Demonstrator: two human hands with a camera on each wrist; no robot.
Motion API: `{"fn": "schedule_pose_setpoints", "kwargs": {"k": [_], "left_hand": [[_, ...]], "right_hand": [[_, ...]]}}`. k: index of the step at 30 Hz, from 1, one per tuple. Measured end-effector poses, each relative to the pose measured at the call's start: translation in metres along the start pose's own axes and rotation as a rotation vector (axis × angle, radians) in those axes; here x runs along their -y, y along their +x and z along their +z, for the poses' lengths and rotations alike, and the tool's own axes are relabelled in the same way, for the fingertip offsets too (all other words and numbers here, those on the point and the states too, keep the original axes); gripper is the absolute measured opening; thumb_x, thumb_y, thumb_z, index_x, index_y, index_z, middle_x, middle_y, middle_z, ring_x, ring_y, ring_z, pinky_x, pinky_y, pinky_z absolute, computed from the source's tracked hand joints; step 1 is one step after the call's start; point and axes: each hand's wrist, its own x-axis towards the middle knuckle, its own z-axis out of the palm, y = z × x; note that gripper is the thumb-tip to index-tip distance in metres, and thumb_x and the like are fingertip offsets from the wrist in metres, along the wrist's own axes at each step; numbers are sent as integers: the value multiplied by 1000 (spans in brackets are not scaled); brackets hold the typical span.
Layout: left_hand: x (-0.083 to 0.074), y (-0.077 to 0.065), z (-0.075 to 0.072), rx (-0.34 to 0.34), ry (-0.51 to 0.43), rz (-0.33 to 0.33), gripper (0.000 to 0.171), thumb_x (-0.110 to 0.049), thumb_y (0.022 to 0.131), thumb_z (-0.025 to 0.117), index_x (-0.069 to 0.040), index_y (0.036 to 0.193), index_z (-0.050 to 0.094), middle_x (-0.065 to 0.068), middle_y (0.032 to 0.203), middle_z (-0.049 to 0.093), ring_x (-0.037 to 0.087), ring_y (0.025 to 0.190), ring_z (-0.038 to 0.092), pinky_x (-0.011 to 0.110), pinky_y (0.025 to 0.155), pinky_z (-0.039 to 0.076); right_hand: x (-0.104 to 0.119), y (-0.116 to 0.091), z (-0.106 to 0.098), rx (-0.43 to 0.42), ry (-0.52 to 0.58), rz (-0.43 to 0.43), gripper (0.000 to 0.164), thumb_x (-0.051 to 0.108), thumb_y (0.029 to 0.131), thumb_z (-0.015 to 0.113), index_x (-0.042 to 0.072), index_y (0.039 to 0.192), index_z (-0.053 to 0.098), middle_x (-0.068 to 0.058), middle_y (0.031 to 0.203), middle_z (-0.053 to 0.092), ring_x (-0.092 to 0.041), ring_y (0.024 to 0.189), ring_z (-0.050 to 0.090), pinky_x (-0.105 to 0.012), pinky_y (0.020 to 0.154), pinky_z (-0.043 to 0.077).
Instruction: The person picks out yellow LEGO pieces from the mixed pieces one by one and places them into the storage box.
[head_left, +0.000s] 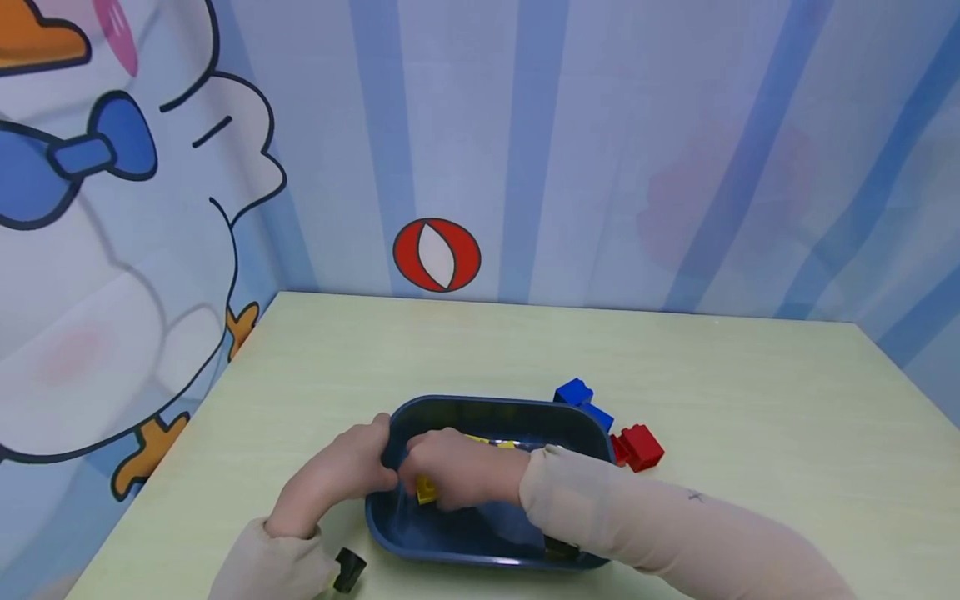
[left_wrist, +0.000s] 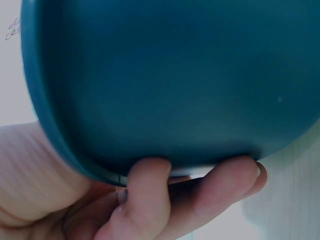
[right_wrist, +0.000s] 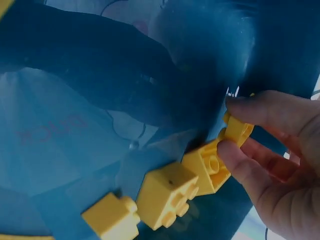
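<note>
A dark blue plastic tray with rounded corners stands on the table. My left hand holds its left end at the rim, and from the left wrist view the fingers press against the tray's outer wall. Inside the tray is my right hand, near the left end. Thumb and forefinger pinch a small yellow building brick, as the right wrist view shows. Several more yellow bricks lie right by it on the tray floor, among them a studded one and one with its hollow underside showing.
Blue bricks and red bricks lie on the table at the tray's right end. A black brick lies by the left sleeve. Under the right sleeve, a dark piece shows in the tray. A printed curtain hangs behind the table.
</note>
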Motion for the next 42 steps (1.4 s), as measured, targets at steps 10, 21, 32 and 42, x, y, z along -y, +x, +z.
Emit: {"fn": "schedule_pose_setpoints", "kwargs": {"k": [10,21,32,42], "left_hand": [[-1,-1,-1,-4,-1,16,59,0,76,66,17,125,37,8,70,50,20,59,46,29,55,35],[1,1,0,-7,-3,21,57,0,74,67,17,122,39,10,78,53,21,63,48,30,56,38],[0,2,-1,-5,6,20,57,0,74,67,16,121,40,9,75,53,21,62,49,30,55,38],[-1,2,-1,6,11,6,61,-2,76,68,17,125,37,11,81,55,21,65,49,31,57,39]], "right_hand": [[-8,4,10,2,-9,23,28,-3,70,75,13,93,73,4,89,62,-7,81,53,-16,74,44],[-4,3,10,45,-23,4,29,-1,72,75,14,97,74,4,94,64,-7,87,54,-15,77,42],[-2,5,10,107,-36,-48,31,-2,70,76,14,96,73,6,89,62,-6,83,51,-11,77,39],[-4,1,6,156,-21,-48,38,0,71,76,17,105,71,7,96,63,-5,86,50,-13,81,40]]}}
